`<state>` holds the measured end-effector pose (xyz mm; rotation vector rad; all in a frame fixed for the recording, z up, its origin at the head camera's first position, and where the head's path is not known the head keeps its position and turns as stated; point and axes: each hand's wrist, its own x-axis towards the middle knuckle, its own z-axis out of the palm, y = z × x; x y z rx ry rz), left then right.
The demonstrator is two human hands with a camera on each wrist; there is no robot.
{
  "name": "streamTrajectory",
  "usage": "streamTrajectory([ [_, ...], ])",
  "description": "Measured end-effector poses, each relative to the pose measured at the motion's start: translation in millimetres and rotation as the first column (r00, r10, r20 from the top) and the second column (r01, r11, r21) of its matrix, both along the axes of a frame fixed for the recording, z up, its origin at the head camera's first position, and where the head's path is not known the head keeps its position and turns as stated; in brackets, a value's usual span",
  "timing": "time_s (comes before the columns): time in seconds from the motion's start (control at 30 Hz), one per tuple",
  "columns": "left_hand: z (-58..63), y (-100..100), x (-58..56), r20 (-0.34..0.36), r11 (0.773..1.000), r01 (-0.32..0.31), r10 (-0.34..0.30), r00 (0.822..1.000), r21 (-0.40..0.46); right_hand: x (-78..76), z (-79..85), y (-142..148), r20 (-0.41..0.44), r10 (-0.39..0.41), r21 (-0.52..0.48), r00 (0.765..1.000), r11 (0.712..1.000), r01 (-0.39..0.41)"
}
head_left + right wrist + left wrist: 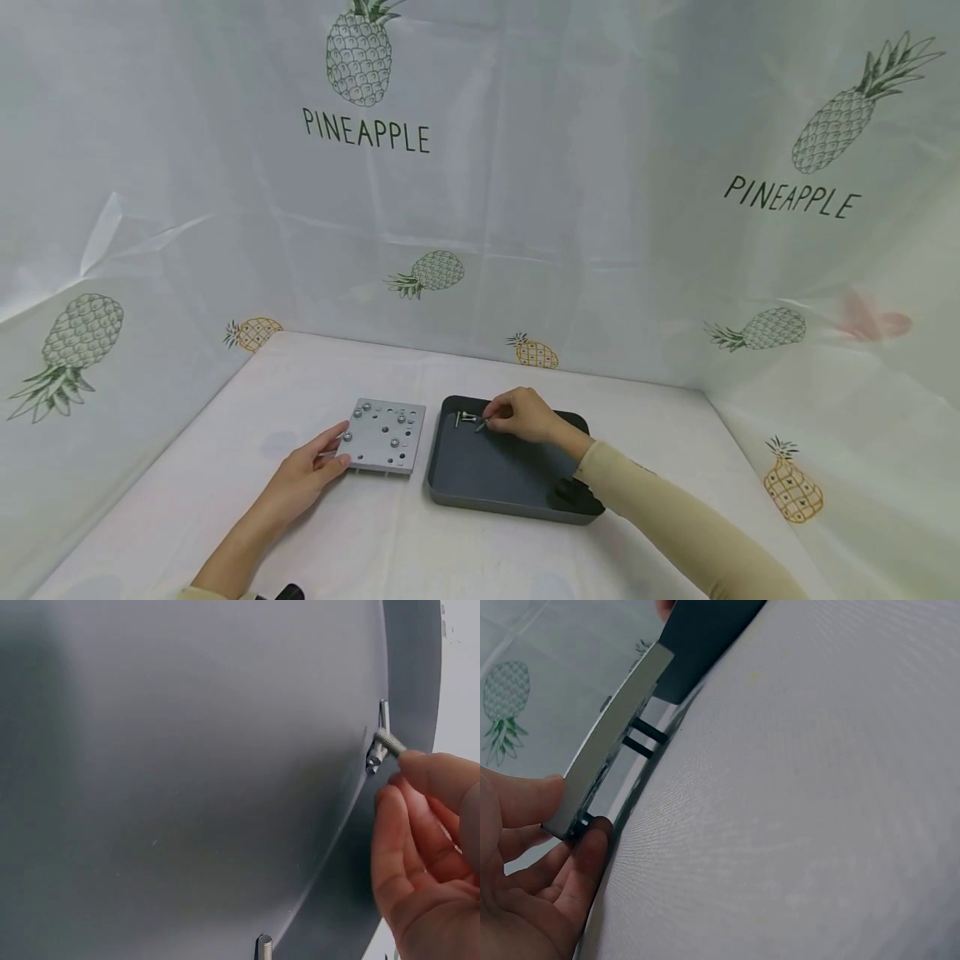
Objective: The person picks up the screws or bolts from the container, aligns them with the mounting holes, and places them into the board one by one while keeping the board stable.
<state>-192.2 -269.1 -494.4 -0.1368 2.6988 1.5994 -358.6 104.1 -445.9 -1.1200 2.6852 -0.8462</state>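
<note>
Your left hand point(306, 473) pinches the near-left edge of the drilled metal plate point(375, 447), thumb above and fingertips curled beneath. Bolts sit in several of its holes, and shanks point(651, 731) poke out below. The plate is just left of the dark gray tray point(480, 479) on the white cloth. Your right hand point(525, 417) pinches a threaded screw point(391, 743) between thumb and fingers, over the tray's far-left corner, near loose screws point(458, 419).
</note>
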Motion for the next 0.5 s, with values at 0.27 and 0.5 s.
streamTrajectory([
  [0.27,2.6,1.3,1.5,0.007,1.000,-0.006,0.006,1.000,-0.004,1.7,3.0,-4.2,-0.026,0.049,-0.011,0.998,0.999,-0.050],
  [0.5,4.4,2.5,2.6,0.011,1.000,-0.009,0.009,1.000,-0.010,3.8,10.8,-13.1,-0.040,0.084,-0.059,0.996,0.994,-0.087],
])
